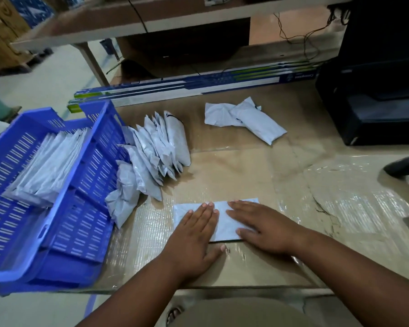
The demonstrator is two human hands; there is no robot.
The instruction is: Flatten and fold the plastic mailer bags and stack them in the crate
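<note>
Cardboard sheeting covered with clear tape forms the tabletop (257, 166); a second table stands behind it, with dark cables hanging beneath; long blue-and-green boxes (198, 87) lie along the far edge of the tabletop; a black machine (376, 97) occupies the far right corner

One grey plastic mailer bag (224, 223) lies flat near the front edge of the tabletop; both hands rest on it, palms down; the left hand (196, 234) presses the left portion with straight, closed fingers, its thumb lying on the tabletop just below the bag's front edge; the right hand (262, 225) presses the right portion with straight fingers slightly spread; neither hand grips anything

A blue slotted crate (57, 232) stands at the left, overhanging the front left corner of the tabletop; a row of folded mailer bags (47, 171) stands on edge inside it, leaning against one another

A pile of crumpled mailer bags (154, 156) rests on the tabletop, touching the crate's right wall; two further mailer bags (243, 119) lie apart from the pile, towards the far centre, one overlapping the other; a dark curved object (406, 165) enters from the right edge, its identity unclear
</note>
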